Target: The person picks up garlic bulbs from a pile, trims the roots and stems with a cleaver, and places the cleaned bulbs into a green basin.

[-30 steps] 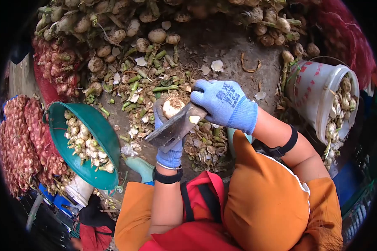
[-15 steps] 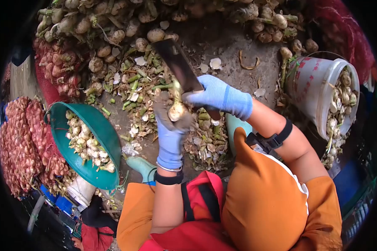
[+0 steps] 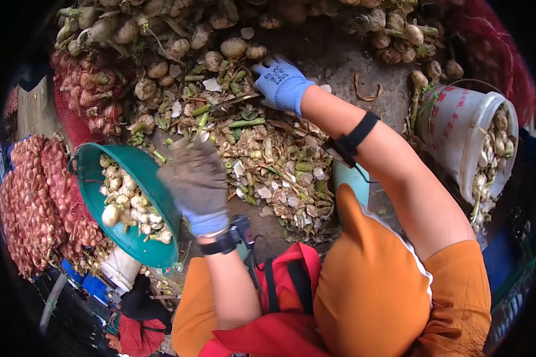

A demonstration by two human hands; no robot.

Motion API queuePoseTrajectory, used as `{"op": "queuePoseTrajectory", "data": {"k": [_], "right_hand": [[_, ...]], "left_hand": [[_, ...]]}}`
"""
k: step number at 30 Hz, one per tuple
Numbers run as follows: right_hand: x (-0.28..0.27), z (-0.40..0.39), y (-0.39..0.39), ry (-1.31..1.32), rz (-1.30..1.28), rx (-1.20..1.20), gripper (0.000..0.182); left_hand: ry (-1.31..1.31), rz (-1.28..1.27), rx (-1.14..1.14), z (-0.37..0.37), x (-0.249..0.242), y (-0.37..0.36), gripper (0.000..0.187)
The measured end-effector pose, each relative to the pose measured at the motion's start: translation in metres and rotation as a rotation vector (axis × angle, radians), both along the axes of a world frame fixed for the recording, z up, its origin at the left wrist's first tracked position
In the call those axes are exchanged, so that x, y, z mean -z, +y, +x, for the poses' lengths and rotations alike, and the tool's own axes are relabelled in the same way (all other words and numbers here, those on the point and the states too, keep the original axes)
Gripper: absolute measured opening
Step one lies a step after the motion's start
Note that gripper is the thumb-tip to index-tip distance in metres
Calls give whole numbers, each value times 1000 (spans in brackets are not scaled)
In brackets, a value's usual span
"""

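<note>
My left hand (image 3: 199, 181), in a blue glove with a dirty grey palm, is beside the green basin (image 3: 128, 149); its fingers are stretched out, blurred by motion, and hold nothing. Peeled white garlic bulbs (image 3: 125, 193) lie in the tilted basin, one larger and slightly smeared near its lower left. My right hand (image 3: 283, 86), gloved in blue, is closed on a cleaver (image 3: 235, 102) above the trimmings. Its blade shows nearly edge-on, pointing left, and the handle is hidden by the glove. Cut stalks and skins (image 3: 280, 157) are heaped on the ground between my boots.
Untrimmed bulbs with stalks (image 3: 125, 30) are piled along the far side. A white bucket (image 3: 452, 119) lies tipped at right, bulbs spilling from it. Red net bags of bulbs (image 3: 33, 196) stand at left. Another person in red (image 3: 140, 336) is at lower left.
The bulb has left my left hand, which moved left toward the basin; a larger bulb now shows in there. My right hand moved forward with the cleaver, its blade turned edge-on.
</note>
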State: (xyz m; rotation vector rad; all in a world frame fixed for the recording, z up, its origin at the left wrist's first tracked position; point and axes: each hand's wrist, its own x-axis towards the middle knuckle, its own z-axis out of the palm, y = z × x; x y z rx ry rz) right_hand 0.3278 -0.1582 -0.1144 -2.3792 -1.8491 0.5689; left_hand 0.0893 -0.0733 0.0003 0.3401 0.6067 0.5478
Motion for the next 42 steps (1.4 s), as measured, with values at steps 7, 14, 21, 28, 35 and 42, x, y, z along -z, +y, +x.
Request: {"op": "queuePoseTrajectory", "data": {"k": [7, 14, 21, 28, 35, 42], "right_hand": [[-84, -43, -69, 934, 219, 106, 34], [-117, -31, -99, 387, 210, 130, 27], [-120, -35, -116, 421, 263, 66, 31], [-49, -2, -136, 404, 74, 561, 23], [-100, -23, -127, 1433, 151, 635, 31], [-67, 7, -137, 549, -78, 396, 30]], "left_hand": [[370, 204, 209, 6, 60, -54, 54], [777, 740, 615, 26, 25, -58, 61], [687, 870, 384, 20, 11, -86, 71], [604, 554, 397, 59, -53, -129, 63], [513, 570, 417, 54, -4, -116, 70], [217, 386, 134, 36, -25, -67, 32]]}}
